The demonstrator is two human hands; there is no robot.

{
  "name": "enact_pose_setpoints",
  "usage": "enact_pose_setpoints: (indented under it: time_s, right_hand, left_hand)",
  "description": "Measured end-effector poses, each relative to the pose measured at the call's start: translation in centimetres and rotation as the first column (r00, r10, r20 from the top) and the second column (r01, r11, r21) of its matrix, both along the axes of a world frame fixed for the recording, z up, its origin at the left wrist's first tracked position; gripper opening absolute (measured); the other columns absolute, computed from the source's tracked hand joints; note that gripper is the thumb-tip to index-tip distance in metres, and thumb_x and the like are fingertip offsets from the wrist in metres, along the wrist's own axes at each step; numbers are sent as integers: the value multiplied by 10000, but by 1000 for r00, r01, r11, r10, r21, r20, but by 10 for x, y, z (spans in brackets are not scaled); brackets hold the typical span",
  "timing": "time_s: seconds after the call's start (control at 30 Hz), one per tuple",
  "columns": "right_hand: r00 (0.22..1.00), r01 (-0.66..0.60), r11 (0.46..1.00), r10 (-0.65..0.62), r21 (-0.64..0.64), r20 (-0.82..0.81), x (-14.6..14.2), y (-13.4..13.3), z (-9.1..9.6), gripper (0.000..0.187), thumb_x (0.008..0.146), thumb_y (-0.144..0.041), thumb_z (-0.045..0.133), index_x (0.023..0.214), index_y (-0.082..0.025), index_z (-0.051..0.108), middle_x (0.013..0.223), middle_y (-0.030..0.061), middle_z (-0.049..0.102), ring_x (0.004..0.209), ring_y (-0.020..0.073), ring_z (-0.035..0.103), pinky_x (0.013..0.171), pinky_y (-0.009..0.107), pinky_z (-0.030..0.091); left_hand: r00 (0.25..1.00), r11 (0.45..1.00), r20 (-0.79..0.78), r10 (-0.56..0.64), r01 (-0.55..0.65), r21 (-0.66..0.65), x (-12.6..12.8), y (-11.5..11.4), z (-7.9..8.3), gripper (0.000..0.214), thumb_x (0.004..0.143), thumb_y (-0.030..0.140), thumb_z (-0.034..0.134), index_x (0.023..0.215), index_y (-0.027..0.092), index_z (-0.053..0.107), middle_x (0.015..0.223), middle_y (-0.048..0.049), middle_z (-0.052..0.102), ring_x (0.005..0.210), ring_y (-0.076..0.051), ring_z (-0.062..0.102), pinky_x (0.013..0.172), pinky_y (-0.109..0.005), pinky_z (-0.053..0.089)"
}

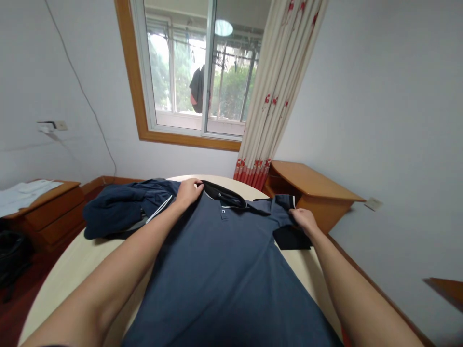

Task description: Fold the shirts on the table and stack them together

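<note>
A dark grey-blue polo shirt (224, 270) lies front up across the round table, its hem running out of view at the bottom. Its black collar with a thin white edge points away from me. My left hand (189, 193) pinches the shirt at the left side of the collar. At the right, my right hand (304, 219) grips the sleeve near its black-and-white cuff. Part of a black cloth (292, 238) shows beneath that sleeve. Left of the shirt, a heap of dark navy clothes (114, 209) with white stripes sits on the table.
The pale round table (58, 279) fills the lower view. Behind it stand a wooden desk (314, 180) at right and a wooden cabinet (61, 212) at left with white cloth or paper on top. A flowered curtain (277, 96) hangs beside the window. A black bag (14, 255) is at far left.
</note>
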State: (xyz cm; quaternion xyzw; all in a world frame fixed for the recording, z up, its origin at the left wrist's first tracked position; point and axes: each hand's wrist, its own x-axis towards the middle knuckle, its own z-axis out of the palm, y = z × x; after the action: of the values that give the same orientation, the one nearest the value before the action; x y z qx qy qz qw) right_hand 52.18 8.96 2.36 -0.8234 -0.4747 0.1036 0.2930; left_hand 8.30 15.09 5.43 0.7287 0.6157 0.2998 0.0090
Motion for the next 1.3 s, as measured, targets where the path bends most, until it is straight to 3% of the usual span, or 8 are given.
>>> enact_pose_setpoints:
  time_s: [0.1, 0.33, 0.5, 0.67, 0.97, 1.13, 1.23, 1.3]
  right_hand:
    - [997, 73, 975, -74, -209, 1, 1, -6, -5, 313, 826, -353, 497, 808, -128, 714, 788, 167, 713, 735, 260, 692, 643, 327, 509]
    - [941, -43, 984, 99, -175, 323, -28, 6, 5, 370, 849, -402, 516, 1098, -210, 710, 1145, 150, 712, 1089, 323, 660, 847, 395, 514]
    - [934, -114, 970, 178, -214, 310, -32, 28, -14, 517, 852, -373, 568, 1332, -183, 601, 1278, 150, 664, 1155, 294, 635, 906, 350, 496]
    - [952, -116, 986, 146, -123, 270, -22, 31, -29, 343, 808, -202, 581, 1125, -195, 713, 1087, 97, 740, 993, 228, 689, 819, 270, 493]
    - [967, -48, 999, 51, -17, 250, -20, 2, -13, 294, 864, -160, 496, 1048, -163, 725, 1080, 127, 721, 1007, 249, 663, 840, 293, 458]
    - [869, -234, 968, 165, 94, 467, -69, -28, -3, 333, 916, -253, 469, 1164, -149, 665, 1227, 159, 636, 1122, 285, 588, 941, 367, 429]
    - [794, -499, 843, 354, 198, 493, -112, -58, -14, 297, 941, -295, 440, 1104, -164, 651, 1182, 125, 657, 1115, 251, 579, 974, 346, 411]
    - [771, -574, 777, 407, 259, 489, -134, -79, -28, 287, 950, -301, 421, 1069, -166, 645, 1148, 123, 669, 1097, 245, 580, 969, 347, 409]
  left_hand:
    - [993, 990, -102, 60, -72, -123, 10, 22, -6, 515, 902, 300, 555, 1389, 131, 538, 1357, -157, 612, 1215, -266, 598, 1010, -339, 467]
    - [954, 957, -300, 23, -108, -271, -34, 5, -33, 404, 912, 394, 518, 1205, 170, 685, 1277, -174, 656, 1208, -372, 583, 1005, -517, 450]
    - [932, 944, -360, 40, -153, -292, -81, -14, -23, 444, 876, 474, 590, 1204, 191, 685, 1283, -160, 659, 1212, -369, 579, 984, -465, 466]
    - [962, 942, -264, 71, -152, -300, -98, -20, -6, 309, 804, 352, 682, 1063, 189, 731, 1129, -110, 733, 1084, -284, 661, 895, -309, 500]
    - [940, 938, -122, 319, -332, -101, -148, -34, 20, 260, 803, 305, 637, 1011, 158, 689, 979, -97, 736, 881, -228, 680, 766, -267, 516]
    - [880, 948, -360, 310, -313, 51, -104, -85, 22, 420, 879, 259, 554, 1287, 160, 583, 1349, -182, 576, 1199, -352, 558, 934, -439, 490]
    - [940, 1000, -341, -14, 15, 1, -54, -138, -3, 366, 931, 344, 526, 1264, 225, 621, 1417, -121, 544, 1302, -322, 481, 1068, -464, 407]
    - [929, 970, -281, -242, 221, -104, -27, -173, -29, 397, 950, 444, 507, 1283, 259, 619, 1459, -86, 520, 1347, -292, 451, 1124, -457, 358]
